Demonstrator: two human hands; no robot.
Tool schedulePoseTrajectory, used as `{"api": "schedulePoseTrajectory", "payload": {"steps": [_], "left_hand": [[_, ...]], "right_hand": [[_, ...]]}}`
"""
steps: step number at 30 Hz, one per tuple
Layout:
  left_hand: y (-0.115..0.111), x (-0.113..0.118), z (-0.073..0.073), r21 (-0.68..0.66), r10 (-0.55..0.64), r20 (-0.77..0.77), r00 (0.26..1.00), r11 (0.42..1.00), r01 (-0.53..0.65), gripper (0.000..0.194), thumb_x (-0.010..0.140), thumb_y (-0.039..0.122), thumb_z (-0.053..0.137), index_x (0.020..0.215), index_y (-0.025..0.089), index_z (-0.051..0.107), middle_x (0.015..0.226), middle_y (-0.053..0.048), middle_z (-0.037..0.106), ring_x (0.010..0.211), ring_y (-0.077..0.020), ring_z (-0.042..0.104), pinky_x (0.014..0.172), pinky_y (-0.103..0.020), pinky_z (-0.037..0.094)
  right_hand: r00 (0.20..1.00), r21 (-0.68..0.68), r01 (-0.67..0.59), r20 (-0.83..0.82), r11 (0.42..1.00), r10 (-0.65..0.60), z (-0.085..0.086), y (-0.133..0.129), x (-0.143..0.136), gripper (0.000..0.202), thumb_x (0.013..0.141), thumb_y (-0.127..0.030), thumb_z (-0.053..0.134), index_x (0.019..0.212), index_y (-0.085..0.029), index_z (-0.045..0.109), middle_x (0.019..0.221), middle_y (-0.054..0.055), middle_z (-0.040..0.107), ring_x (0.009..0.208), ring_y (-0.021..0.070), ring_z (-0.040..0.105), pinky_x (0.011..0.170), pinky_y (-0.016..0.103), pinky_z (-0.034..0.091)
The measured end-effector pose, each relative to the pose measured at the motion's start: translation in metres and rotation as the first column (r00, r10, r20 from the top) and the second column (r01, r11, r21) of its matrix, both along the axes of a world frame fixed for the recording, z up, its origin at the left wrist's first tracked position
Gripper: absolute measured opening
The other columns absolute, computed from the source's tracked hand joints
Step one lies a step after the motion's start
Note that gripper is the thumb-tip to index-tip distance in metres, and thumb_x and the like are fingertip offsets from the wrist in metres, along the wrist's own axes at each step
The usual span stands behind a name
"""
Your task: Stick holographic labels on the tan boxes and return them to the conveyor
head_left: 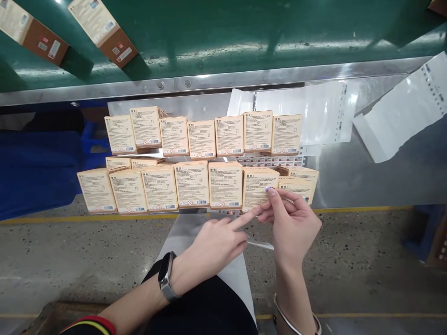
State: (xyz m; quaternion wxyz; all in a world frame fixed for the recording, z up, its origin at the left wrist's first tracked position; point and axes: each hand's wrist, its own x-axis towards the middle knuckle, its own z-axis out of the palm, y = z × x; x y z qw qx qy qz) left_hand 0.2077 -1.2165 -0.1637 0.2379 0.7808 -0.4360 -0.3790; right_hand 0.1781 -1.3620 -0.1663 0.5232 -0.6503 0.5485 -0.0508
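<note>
My right hand [295,225] pinches a small shiny purple sticker [268,189] between thumb and index finger, at the front of a cream-coloured box [260,184]. My left hand [221,239] is just left of it, its index finger stretched toward the right fingertips and the other fingers curled. A translucent sheet [261,243] sticks out from under those curled fingers; most of it is hidden. Small printed cream-and-brown boxes stand in a front row [192,184] and a back row [201,138]. At the right end, another box [296,186] is partly covered by my right hand.
White plastic bags [324,114] lie behind the boxes, and another white bag [405,109] is at the right of the metal table [356,181]. Beyond a metal rail [216,83], a green conveyor belt [244,32] carries brown-ended boxes [108,35]. Blue cloth [38,167] hangs at left.
</note>
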Motion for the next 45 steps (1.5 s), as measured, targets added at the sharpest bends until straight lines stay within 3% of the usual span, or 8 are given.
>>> {"api": "schedulePoseTrajectory", "payload": {"steps": [10,13,17,20,25,33,39,45], "left_hand": [[0.002,-0.002,-0.006,-0.102,0.058,0.019,0.998,0.993,-0.056,0.026,0.093,0.017,0.055,0.07,0.016,0.065,0.154,0.0,0.043,0.068,-0.0125,0.065,0.051,-0.027,0.046],[0.003,0.002,-0.003,-0.26,0.145,-0.1,0.984,0.951,-0.167,0.022,0.099,0.022,0.051,0.086,0.017,0.069,0.138,-0.003,0.062,0.073,-0.0124,0.069,0.058,-0.025,0.05],[0.001,0.011,0.011,-0.225,0.317,-0.433,0.844,0.869,-0.442,0.017,0.097,0.025,0.055,0.095,0.018,0.071,0.09,-0.002,0.077,0.079,-0.0142,0.071,0.07,-0.022,0.052],[0.001,0.014,0.022,-0.014,0.45,-0.645,0.617,0.801,-0.598,0.016,0.092,0.028,0.063,0.102,0.019,0.071,0.086,-0.003,0.075,0.077,-0.015,0.069,0.065,-0.023,0.051],[0.007,0.012,0.023,0.231,0.603,-0.694,0.394,0.704,-0.672,0.02,0.081,0.033,0.072,0.09,0.015,0.074,0.074,-0.002,0.07,0.057,-0.011,0.055,0.051,-0.022,0.039],[0.015,0.018,0.022,0.196,0.626,-0.623,0.468,0.705,-0.682,0.017,0.085,0.03,0.068,0.077,0.017,0.074,0.072,-0.001,0.072,0.063,-0.0122,0.058,0.056,-0.023,0.04],[0.028,0.025,0.018,0.218,0.694,-0.502,0.516,0.679,-0.701,0.014,0.088,0.025,0.065,0.078,0.018,0.071,0.068,0.001,0.069,0.061,-0.0123,0.058,0.056,-0.023,0.042],[0.053,0.021,0.007,-0.153,0.371,-0.319,0.872,0.888,-0.434,0.011,0.093,0.024,0.063,0.084,0.018,0.068,0.136,-0.006,0.063,0.092,-0.0182,0.068,0.079,-0.031,0.055]], "right_hand": [[1.0,-0.089,0.02,0.02,0.996,-0.019,0.002,-0.014,0.007,0.042,0.079,-0.04,0.075,0.1,-0.026,0.042,0.051,-0.009,0.063,0.031,0.0146,0.054,0.032,0.024,0.046],[0.973,-0.148,-0.209,0.062,0.967,0.22,0.021,-0.033,-0.004,0.032,0.084,-0.042,0.071,0.099,-0.024,0.049,0.058,-0.005,0.067,0.041,0.0145,0.06,0.037,0.023,0.049],[0.589,-0.168,-0.787,0.079,0.593,0.804,0.046,-0.049,-0.023,0.023,0.089,-0.04,0.067,0.107,-0.026,0.063,0.096,0.004,0.077,0.084,0.0201,0.075,0.065,0.027,0.062],[0.369,-0.238,-0.894,0.085,0.379,0.925,0.051,-0.049,-0.033,0.024,0.095,-0.03,0.058,0.119,-0.026,0.06,0.101,0.005,0.077,0.089,0.0189,0.075,0.071,0.026,0.063],[0.351,-0.34,-0.872,0.07,0.353,0.934,0.045,-0.041,-0.038,0.02,0.097,-0.022,0.054,0.116,-0.023,0.059,0.099,0.005,0.075,0.084,0.0165,0.074,0.07,0.024,0.061],[0.338,-0.544,-0.792,-0.009,0.279,0.941,0.036,-0.018,-0.031,0.014,0.091,-0.008,0.062,0.1,-0.018,0.062,0.089,0.005,0.071,0.083,0.0182,0.067,0.077,0.033,0.053],[0.452,-0.584,-0.719,0.019,0.377,0.892,0.032,0.004,-0.031,0.016,0.086,-0.005,0.065,0.095,-0.018,0.067,0.101,0.01,0.071,0.101,0.0233,0.066,0.088,0.039,0.053],[0.935,0.017,-0.342,0.106,0.94,0.338,0.02,0.013,-0.012,0.01,0.085,-0.033,0.071,0.091,-0.024,0.071,0.077,0.001,0.07,0.066,0.0155,0.067,0.056,0.028,0.056]]}}
